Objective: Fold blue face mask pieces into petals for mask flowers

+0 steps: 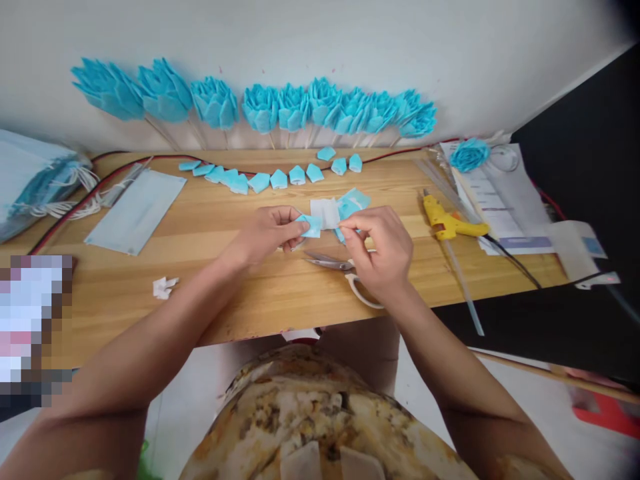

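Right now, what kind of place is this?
Likely a craft desk: blue flowers on sticks lean against the wall, a yellow glue gun and scissors lie on the wooden table, and the left hand and right hand pinch a blue fabric piece.

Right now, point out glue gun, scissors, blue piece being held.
glue gun (pixel 444 222), head view, yellow body
scissors (pixel 327 262), head view, metal blades
blue piece (pixel 313 227), head view, its left end

Only one view exists, from the camera on the person's head. It faces forward and down over the wooden table (pixel 210 287), close, so the left hand (pixel 265 233) and right hand (pixel 383 257) lie mid-frame; the white wall (pixel 300 40) closes the top.
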### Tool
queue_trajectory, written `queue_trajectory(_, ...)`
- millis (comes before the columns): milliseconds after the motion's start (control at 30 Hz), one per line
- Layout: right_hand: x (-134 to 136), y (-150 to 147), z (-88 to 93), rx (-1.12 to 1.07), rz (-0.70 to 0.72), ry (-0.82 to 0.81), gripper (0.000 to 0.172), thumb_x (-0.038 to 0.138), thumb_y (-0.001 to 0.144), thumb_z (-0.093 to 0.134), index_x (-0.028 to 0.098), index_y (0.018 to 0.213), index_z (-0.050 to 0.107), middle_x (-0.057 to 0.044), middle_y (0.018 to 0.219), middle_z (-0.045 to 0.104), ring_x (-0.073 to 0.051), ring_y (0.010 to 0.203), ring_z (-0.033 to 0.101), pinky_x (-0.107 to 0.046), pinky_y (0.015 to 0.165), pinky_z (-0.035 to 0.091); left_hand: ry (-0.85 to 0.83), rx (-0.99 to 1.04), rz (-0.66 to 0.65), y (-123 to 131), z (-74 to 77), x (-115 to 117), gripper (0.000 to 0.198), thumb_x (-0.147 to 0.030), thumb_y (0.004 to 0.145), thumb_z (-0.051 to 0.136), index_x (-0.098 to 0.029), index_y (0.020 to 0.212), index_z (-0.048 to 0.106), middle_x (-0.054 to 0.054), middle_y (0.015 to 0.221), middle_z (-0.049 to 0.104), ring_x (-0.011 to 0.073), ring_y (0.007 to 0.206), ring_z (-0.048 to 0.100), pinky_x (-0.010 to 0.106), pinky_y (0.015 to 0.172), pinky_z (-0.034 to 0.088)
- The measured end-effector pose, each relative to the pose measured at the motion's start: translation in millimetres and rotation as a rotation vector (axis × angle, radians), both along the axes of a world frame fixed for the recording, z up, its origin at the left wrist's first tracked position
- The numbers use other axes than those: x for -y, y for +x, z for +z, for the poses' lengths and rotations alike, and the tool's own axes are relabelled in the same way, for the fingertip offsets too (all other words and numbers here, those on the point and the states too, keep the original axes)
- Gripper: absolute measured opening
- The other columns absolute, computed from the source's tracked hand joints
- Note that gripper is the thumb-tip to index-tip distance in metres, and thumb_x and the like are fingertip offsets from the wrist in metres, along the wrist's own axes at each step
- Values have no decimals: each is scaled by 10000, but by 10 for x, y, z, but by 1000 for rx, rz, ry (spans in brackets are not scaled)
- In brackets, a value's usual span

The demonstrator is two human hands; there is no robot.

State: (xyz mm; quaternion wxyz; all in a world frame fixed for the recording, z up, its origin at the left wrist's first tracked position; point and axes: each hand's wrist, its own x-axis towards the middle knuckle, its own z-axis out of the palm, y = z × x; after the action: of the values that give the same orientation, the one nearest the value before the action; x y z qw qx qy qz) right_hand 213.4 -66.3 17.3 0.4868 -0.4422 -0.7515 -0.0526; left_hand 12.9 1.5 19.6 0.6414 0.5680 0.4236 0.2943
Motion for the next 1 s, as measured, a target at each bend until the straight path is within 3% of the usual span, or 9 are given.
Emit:
queue_trajectory(167, -117, -49, -60, 81, 40, 122, 161, 109, 962, 606, 252, 1015, 655, -19, 894, 748, -189, 831, 684, -353, 764, 503, -1, 19, -35, 3, 42, 23, 226, -326, 745, 752, -164, 685, 607, -17, 612, 612, 78, 542, 507, 217, 537, 414)
queue_trajectory(1000, -181, -65, -143, 244, 61, 135, 179, 76, 943, 620, 237, 1019, 641, -25, 885, 744, -190, 823, 648, -335, 738, 514, -45, 51, -34, 18, 76, 15, 175, -184, 820, 684, -155, 670, 599, -32, 572, 595, 63, 503, 502, 198, 504, 392)
